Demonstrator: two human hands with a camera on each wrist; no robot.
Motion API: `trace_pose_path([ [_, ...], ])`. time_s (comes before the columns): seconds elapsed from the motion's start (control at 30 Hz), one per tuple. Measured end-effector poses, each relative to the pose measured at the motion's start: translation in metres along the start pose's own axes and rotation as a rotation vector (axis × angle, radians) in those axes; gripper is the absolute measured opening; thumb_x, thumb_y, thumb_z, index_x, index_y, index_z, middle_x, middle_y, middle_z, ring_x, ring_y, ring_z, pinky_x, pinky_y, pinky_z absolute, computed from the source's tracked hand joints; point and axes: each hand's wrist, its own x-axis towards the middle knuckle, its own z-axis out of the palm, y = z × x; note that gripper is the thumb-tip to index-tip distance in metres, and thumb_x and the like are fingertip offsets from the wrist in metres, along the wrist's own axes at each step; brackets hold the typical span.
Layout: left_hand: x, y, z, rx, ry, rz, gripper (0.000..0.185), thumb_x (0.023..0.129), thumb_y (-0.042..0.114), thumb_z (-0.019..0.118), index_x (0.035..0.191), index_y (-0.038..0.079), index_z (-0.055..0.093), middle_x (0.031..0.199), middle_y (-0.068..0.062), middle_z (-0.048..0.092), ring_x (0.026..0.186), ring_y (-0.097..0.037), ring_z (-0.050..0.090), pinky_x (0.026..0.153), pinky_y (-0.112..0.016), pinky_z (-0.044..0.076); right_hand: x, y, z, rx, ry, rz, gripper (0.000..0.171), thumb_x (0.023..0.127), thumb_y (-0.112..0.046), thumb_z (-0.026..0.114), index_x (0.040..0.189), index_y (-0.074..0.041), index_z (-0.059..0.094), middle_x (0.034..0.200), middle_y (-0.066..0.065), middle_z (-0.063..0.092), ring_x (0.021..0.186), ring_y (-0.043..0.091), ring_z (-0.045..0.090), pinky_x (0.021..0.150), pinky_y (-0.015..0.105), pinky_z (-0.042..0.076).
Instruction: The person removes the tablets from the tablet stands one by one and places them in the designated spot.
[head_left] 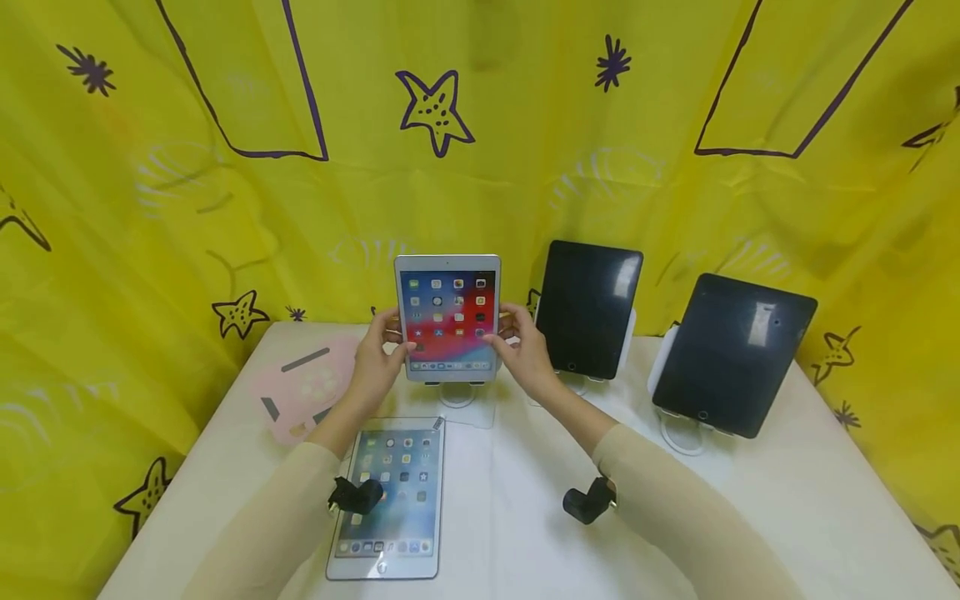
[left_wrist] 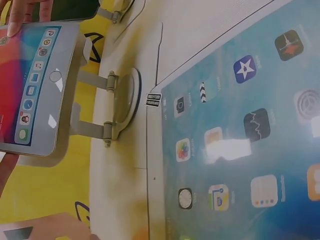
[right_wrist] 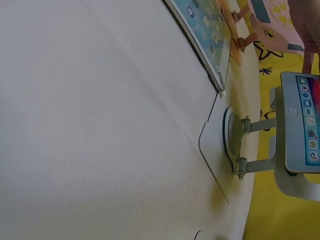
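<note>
Pinching the lit white-framed tablet (head_left: 448, 312) by opposite side edges with left hand (head_left: 375, 358) and right hand (head_left: 525, 352). Held near upright at the hinged stand (right_wrist: 258, 165); cannot tell whether fully seated. Could slide forward onto the flat-lying tablet (head_left: 401, 523) if released unseated, or open an icon (head_left: 480, 332) through stray thumb pressure.

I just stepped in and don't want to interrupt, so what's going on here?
A person is holding a white tablet by its sides, left hand and right hand gripping it, on a grey stand. Its screen shows rows of icons. Whether the stand carries all its weight, I can't tell. Another tablet lies flat on the table beneath the left forearm. To the right, one black tablet and a second black tablet lean on stands; a pink stand is at the left.
</note>
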Motion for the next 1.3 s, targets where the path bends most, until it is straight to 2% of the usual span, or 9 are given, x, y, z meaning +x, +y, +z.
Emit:
trace_pose_path([
  [0.13,-0.001,0.009,-0.004,-0.007,-0.026,0.004,0.050,0.086,-0.003,0.064,0.131,0.004,0.043,0.108,-0.018,0.056,0.094,-0.028,0.057,0.075,-0.026,0.049,-0.002,-0.004,-0.006,-0.006,-0.014,-0.010,0.047,0.088,-0.008,0.066,0.128,-0.005,0.042,0.102,0.017,0.057,0.090,0.028,0.057,0.074,0.023,0.050],
  [0.2,-0.002,0.012,-0.007,-0.009,-0.048,-0.004,0.050,0.086,-0.002,0.064,0.131,0.005,0.043,0.109,-0.017,0.056,0.095,-0.027,0.057,0.077,-0.023,0.049,-0.003,-0.005,-0.009,0.000,-0.025,-0.010,0.048,0.087,-0.008,0.066,0.129,-0.005,0.042,0.102,0.017,0.057,0.090,0.028,0.057,0.074,0.024,0.052],
  [0.37,-0.007,0.020,-0.010,-0.026,-0.087,0.004,0.052,0.086,-0.002,0.065,0.132,0.005,0.042,0.110,-0.017,0.056,0.096,-0.028,0.057,0.073,-0.023,0.055,-0.011,-0.011,-0.015,0.020,-0.037,0.009,0.052,0.087,-0.007,0.066,0.132,-0.007,0.040,0.103,0.017,0.057,0.090,0.027,0.057,0.074,0.029,0.056],
  [0.6,-0.017,0.028,-0.014,-0.061,-0.145,-0.019,0.053,0.087,0.000,0.064,0.134,0.007,0.040,0.111,-0.015,0.054,0.097,-0.027,0.056,0.073,-0.028,0.057,-0.027,-0.026,-0.024,0.033,-0.048,0.051,0.052,0.088,-0.010,0.065,0.133,-0.010,0.039,0.103,0.015,0.056,0.089,0.025,0.056,0.072,0.026,0.055],
  [0.73,-0.025,0.036,-0.016,-0.081,-0.163,-0.015,0.055,0.085,-0.001,0.066,0.134,0.005,0.041,0.109,-0.017,0.055,0.094,-0.029,0.057,0.071,-0.027,0.057,-0.038,-0.033,-0.029,0.030,-0.055,0.067,0.051,0.088,-0.008,0.065,0.132,-0.010,0.040,0.102,0.014,0.056,0.089,0.024,0.056,0.071,0.025,0.056],
  [0.93,-0.041,0.048,-0.018,-0.066,-0.194,-0.066,0.055,0.085,0.003,0.067,0.133,0.011,0.042,0.108,-0.014,0.056,0.093,-0.026,0.056,0.071,-0.027,0.057,-0.054,-0.042,-0.038,0.024,-0.074,0.070,0.051,0.087,-0.007,0.066,0.130,-0.008,0.039,0.102,0.015,0.057,0.089,0.023,0.057,0.070,0.026,0.057],
  [1.07,-0.054,0.055,-0.021,-0.083,-0.223,-0.084,0.056,0.084,0.003,0.068,0.133,0.010,0.041,0.108,-0.015,0.057,0.093,-0.026,0.055,0.071,-0.028,0.057,-0.067,-0.046,-0.044,0.034,-0.106,0.063,0.051,0.087,-0.007,0.066,0.130,-0.007,0.039,0.103,0.016,0.057,0.088,0.022,0.057,0.070,0.029,0.057],
  [1.3,-0.077,0.064,-0.024,-0.092,-0.272,-0.115,0.056,0.083,0.005,0.070,0.131,0.009,0.043,0.107,-0.012,0.059,0.092,-0.024,0.056,0.070,-0.027,0.057,-0.092,-0.054,-0.052,0.050,-0.148,0.116,0.052,0.086,-0.010,0.067,0.130,-0.008,0.039,0.104,0.015,0.058,0.087,0.021,0.058,0.071,0.028,0.057],
])
